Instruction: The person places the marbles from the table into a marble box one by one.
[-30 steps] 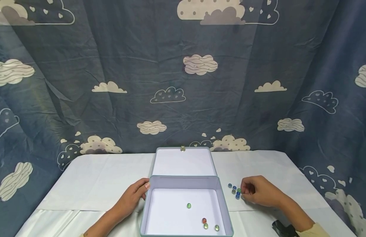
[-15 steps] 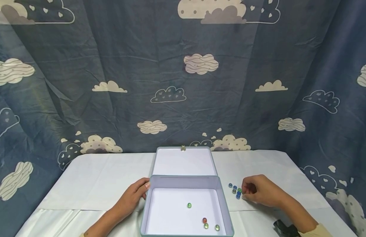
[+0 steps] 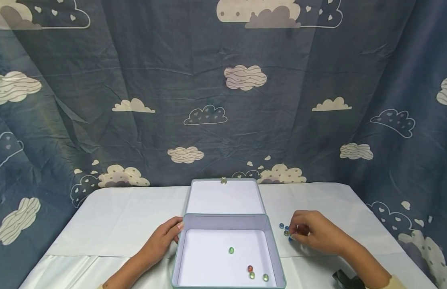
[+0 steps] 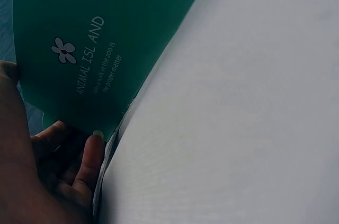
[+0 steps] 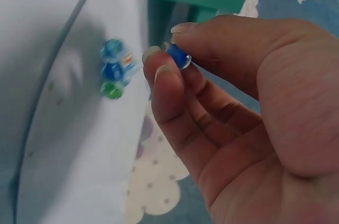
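My left hand (image 3: 160, 243) grips the upper left corner of an open box (image 3: 277, 257), thumb by its rim. In the left wrist view, my fingers (image 4: 90, 166) bend at the corner of the box's green printed side (image 4: 58, 83). Beyond the box's right side, my right hand (image 3: 319, 233) hovers at a small group of marbles (image 3: 281, 226), partly covering them. The right wrist view has a blue marble (image 5: 179, 56) pinched between thumb and fingertips, with blue and green marbles (image 5: 112, 89) on the white cloth beside the hand.
Inside the box lie a red marble (image 3: 250, 268) and several green ones, one (image 3: 231, 250) farther back. Its lid (image 3: 225, 196) lies back behind it. A black object (image 3: 348, 279) is near my right forearm. A patterned curtain (image 3: 209, 72) hangs behind the white-covered table (image 3: 136, 208).
My right hand has shifted slightly left and up, its fingers now covering the green marble and part of the blue ones. The left hand keeps its place on the box.
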Demonstrator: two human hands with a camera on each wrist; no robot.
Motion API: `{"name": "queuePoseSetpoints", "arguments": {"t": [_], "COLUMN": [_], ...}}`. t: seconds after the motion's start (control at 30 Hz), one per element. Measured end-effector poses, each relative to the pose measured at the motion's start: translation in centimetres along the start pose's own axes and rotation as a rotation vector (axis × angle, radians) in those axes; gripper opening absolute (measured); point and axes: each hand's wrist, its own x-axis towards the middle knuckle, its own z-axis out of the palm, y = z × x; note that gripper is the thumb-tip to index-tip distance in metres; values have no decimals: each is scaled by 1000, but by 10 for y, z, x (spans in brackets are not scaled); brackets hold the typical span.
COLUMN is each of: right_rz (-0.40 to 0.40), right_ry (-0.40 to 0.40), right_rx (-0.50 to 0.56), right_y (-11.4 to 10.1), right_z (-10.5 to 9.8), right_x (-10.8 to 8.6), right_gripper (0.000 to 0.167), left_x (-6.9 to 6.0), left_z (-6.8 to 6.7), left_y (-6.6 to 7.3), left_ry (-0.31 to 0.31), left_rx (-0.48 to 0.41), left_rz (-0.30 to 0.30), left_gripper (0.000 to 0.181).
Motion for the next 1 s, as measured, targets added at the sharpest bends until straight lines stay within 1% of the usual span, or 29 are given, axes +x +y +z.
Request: {"name": "queuePoseSetpoints", "arguments": {"t": [0.13, 0.4, 0.5, 0.57, 0.63, 0.77, 0.87, 1.0], "right_rz": [-50, -144, -182, -210, -218, -207, -241, -309], "right_ry": [30, 67, 93, 106, 116, 130, 163, 197], "right_rx": [-4, -4, 2, 11, 21, 34, 24, 29], "right_y": [-11, -33, -42, -47, -54, -67, -76, -84], "right_z": [-1, -1, 1, 3, 4, 8, 12, 21], "right_x": [0, -4, -6, -7, -8, -10, -10, -10], "right_gripper": [25, 41, 45, 45, 42, 36, 37, 41], "left_x": [0, 0, -1, -1, -1, -1, -1, -1], "left_z": [0, 1, 1, 1, 1, 2, 2, 2], "left_y": [1, 2, 3, 2, 2, 0, 0, 1], "left_ry": [-5, 15, 11, 5, -4, -15, -11, -3], "left_rx": [10, 4, 4, 0, -1, 4, 14, 4], "left_rz": [1, -11, -10, -7, -3, 2, 3, -6], "left_gripper": [39, 40, 39, 38, 39, 40, 40, 40]}}
